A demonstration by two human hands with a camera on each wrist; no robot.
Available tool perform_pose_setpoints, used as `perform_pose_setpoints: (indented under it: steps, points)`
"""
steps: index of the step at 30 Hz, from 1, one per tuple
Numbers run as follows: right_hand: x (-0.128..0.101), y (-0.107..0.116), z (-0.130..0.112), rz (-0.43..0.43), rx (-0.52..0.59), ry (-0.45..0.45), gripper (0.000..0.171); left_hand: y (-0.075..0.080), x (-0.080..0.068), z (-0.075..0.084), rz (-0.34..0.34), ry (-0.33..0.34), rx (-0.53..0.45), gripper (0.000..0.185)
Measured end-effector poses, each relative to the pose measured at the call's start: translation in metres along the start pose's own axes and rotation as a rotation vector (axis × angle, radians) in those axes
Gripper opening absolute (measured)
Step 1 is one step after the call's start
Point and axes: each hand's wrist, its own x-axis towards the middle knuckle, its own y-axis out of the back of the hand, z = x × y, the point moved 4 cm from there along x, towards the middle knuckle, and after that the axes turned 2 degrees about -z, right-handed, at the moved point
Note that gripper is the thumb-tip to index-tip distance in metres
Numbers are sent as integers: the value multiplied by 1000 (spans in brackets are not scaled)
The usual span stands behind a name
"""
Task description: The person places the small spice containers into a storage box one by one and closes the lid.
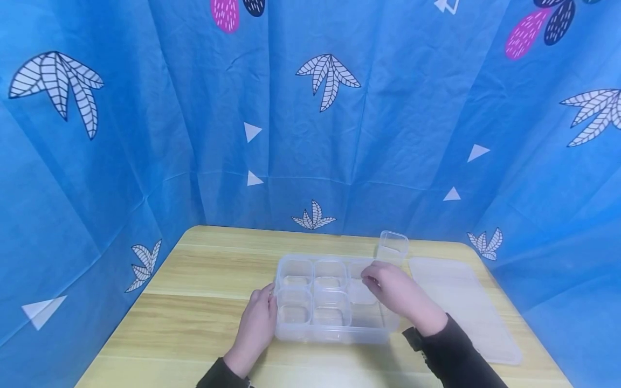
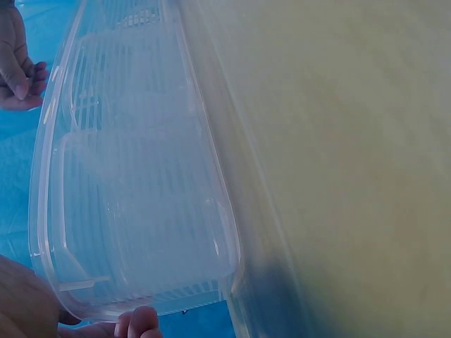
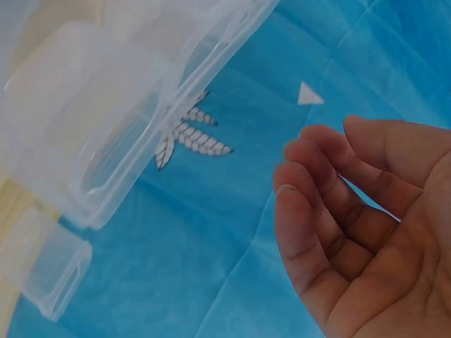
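A clear plastic tray (image 1: 335,331) with several small clear cups in it lies on the wooden table (image 1: 194,302). My left hand (image 1: 257,323) rests on the table against the tray's left end, thumb at the rim. The left wrist view shows the tray (image 2: 134,183) close up, with a fingertip (image 2: 137,324) under its end. My right hand (image 1: 393,291) hovers over the tray's right column. In the right wrist view its fingers (image 3: 331,211) are loosely curled and hold nothing, apart from the tray (image 3: 91,120).
One small clear cup (image 1: 392,248) stands on the table behind the tray's right corner and also shows as a cup (image 3: 49,278) in the right wrist view. The tray's flat lid (image 1: 461,302) lies to the right. Blue patterned cloth (image 1: 310,134) walls in the table.
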Motion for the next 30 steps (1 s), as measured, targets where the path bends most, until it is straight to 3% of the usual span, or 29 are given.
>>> perform_pose_setpoints:
  steps: [13, 22, 30]
  points:
    - [3, -1, 36, 57, -43, -43, 9, -2, 2, -6, 4, 10, -10, 40]
    - [7, -7, 61, 14, -30, -135, 7, -3, 1, -4, 9, 0, -10, 39]
    - [11, -16, 76, 33, -41, -145, 9, -1, 1, -3, 14, -10, -8, 39]
